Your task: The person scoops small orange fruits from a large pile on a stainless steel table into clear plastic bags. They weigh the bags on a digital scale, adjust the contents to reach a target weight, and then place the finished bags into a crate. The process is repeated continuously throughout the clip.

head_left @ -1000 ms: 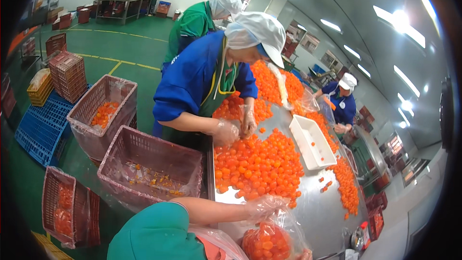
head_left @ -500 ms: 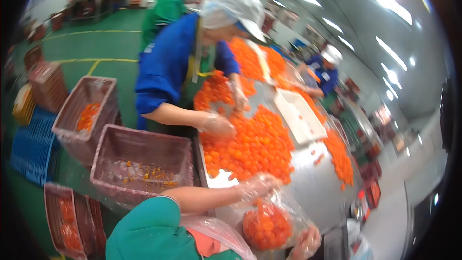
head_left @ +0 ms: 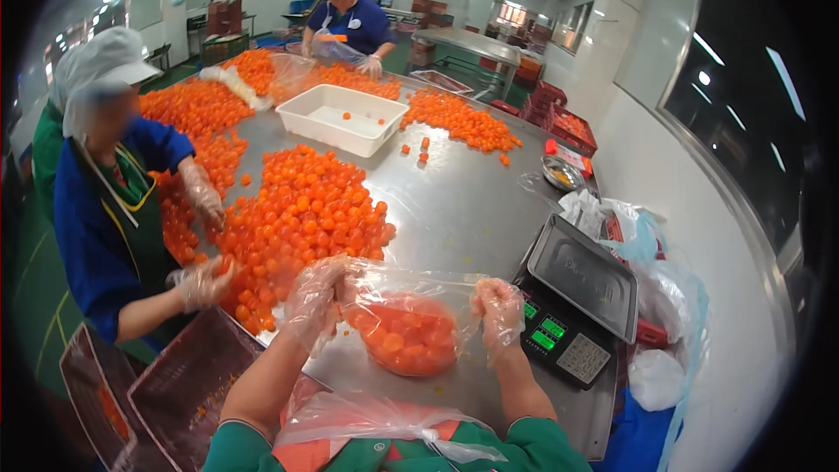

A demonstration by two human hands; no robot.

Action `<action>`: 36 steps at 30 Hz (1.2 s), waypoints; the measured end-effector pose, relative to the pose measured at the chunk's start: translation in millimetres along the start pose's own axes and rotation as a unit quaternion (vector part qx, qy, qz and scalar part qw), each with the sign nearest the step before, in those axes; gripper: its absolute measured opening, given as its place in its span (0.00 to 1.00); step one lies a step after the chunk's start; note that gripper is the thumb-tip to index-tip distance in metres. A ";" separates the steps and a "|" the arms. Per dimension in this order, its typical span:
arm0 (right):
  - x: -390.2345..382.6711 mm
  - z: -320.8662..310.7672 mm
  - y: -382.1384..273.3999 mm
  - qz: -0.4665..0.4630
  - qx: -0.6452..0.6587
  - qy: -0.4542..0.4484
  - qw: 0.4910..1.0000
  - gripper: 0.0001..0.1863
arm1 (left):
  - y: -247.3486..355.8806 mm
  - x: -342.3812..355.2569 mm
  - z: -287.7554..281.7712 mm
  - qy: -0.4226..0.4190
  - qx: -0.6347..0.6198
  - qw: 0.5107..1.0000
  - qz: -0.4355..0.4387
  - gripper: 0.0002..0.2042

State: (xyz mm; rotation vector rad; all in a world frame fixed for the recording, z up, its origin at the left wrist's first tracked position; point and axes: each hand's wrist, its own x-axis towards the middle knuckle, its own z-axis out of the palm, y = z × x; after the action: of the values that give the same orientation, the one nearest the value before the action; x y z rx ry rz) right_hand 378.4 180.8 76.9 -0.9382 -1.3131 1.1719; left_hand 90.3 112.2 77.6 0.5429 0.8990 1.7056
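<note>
Orange balls (head_left: 405, 345) are held in a clear bag (head_left: 415, 315), its top gripped at both sides by left hand (head_left: 316, 297) and right hand (head_left: 499, 310) above the table (head_left: 437, 218); bare steel (head_left: 476, 201) is seen beyond, bounded rightward by the scale (head_left: 581, 284).

- The bag (head_left: 409, 332), at six o'clock, is made of glossy, clear plastic.
- The table (head_left: 468, 232) is surfaced in shiny metal.
- Smooth plastic is seen in the tray (head_left: 325, 134), eleven o'clock.

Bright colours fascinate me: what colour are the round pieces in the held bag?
Orange-red round pieces show through the clear plastic bag, best in the head view.
</note>
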 end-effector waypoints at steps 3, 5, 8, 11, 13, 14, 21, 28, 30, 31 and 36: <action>2.7 0.4 0.5 -0.024 -0.035 -0.011 0.999 0.05 | 6.6 -4.7 4.8 0.024 0.010 1.000 -0.010 0.07; 5.7 -0.1 5.9 -0.017 -0.037 -0.006 0.999 0.05 | 5.3 -2.7 7.0 0.062 0.019 0.998 -0.005 0.07; 4.7 0.0 2.7 -0.013 -0.027 -0.008 1.000 0.06 | 4.4 -1.3 6.4 0.047 0.027 0.998 0.014 0.07; 3.8 3.1 -4.0 -0.038 -0.045 -0.002 0.998 0.05 | 8.5 -3.6 -2.8 0.019 0.083 0.996 0.028 0.06; -1.8 6.9 -22.6 -0.062 -0.084 0.011 0.994 0.03 | 18.8 -1.3 7.5 0.042 0.201 0.968 0.142 0.09; -4.8 8.3 -33.6 -0.132 -0.120 0.010 0.984 0.03 | 26.4 -0.9 18.1 0.048 0.256 0.945 0.199 0.10; -20.5 6.8 -63.1 -0.354 -0.277 -0.062 0.891 0.10 | 70.5 -36.9 138.6 -0.289 0.635 0.580 0.420 0.25; -32.2 -1.1 -62.3 -0.321 -0.295 -0.058 0.898 0.10 | 44.4 -17.8 148.8 -0.418 0.600 0.544 0.411 0.08; -30.2 -4.3 -56.2 -0.321 -0.314 -0.066 0.891 0.11 | 38.6 -19.3 154.8 -0.424 0.583 0.560 0.408 0.07; -30.4 -4.0 -55.1 -0.333 -0.312 -0.064 0.888 0.11 | 36.5 -20.8 157.1 -0.424 0.577 0.569 0.405 0.06; -28.0 -2.0 -52.9 -0.397 -0.312 -0.056 0.861 0.13 | 33.1 -20.5 152.7 -0.418 0.587 0.549 0.424 0.09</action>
State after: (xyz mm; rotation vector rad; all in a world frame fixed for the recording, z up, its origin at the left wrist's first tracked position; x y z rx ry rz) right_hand 388.4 143.2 122.5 -0.6313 -1.9700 0.1432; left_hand 189.1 133.6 198.5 2.8028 0.9534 0.9495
